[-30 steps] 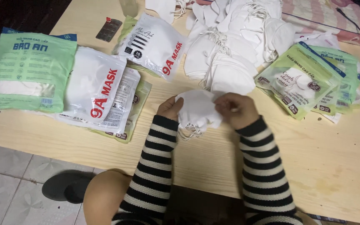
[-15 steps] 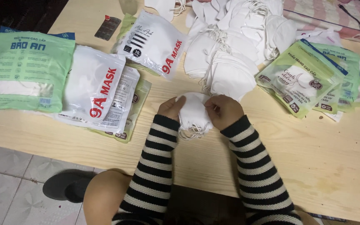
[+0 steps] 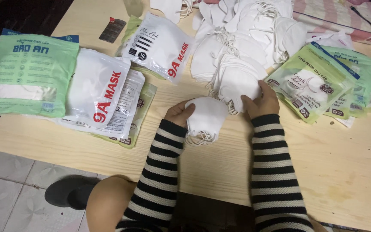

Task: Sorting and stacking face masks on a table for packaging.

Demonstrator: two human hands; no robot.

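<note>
- Two hands work over the wooden table [image 3: 65, 141], the broadest thing I see and the landmark for all else; its bare pale top runs from the near edge to the far end.
- On the table's far middle I see a heap of loose white masks [image 3: 241, 47], their ear loops tangled together.
- At the table's left end lies a big green packet [image 3: 31, 73], flat, partly on top of other packets.
- Just right of it, toward the table's middle, a white packet with red lettering [image 3: 99, 94] overlaps a clear flat packet beneath it.
- A second white packet [image 3: 159, 45] lies further back, beside the heap.
- At the table's right end I count several green packets fanned in a stack [image 3: 318, 81], overlapping one another.
- Near the table's middle, just short of the heap, sits a small stack of folded white masks [image 3: 207, 118]; my left hand [image 3: 177, 114] is closed around its left side, loops hanging below.
- My right hand [image 3: 260, 101] is apart from the left, fingers pinching one mask [image 3: 237, 83] at the heap's near edge.
- A small dark blister strip [image 3: 112, 29] lies at the table's far left.
- Below the table's near edge, a dark shoe [image 3: 67, 193] rests on grey floor tiles.
</note>
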